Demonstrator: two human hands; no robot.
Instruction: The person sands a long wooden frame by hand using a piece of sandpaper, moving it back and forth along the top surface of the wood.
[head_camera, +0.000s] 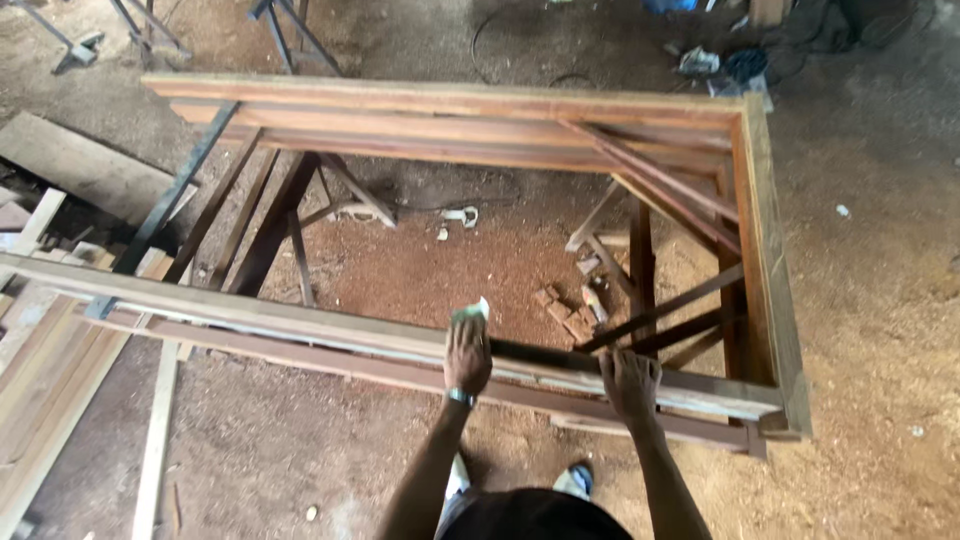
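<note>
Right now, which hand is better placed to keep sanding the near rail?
Probably left: left hand presses the pale sanding sheet on the near rail. Right hand lies bare on it.

No packages, labels, signs or screens can be made out anywhere in this view. A few small bluish and pale things lie on the dirt floor at the top right, but they are too blurred and small to tell what kind of thing they are.
</note>
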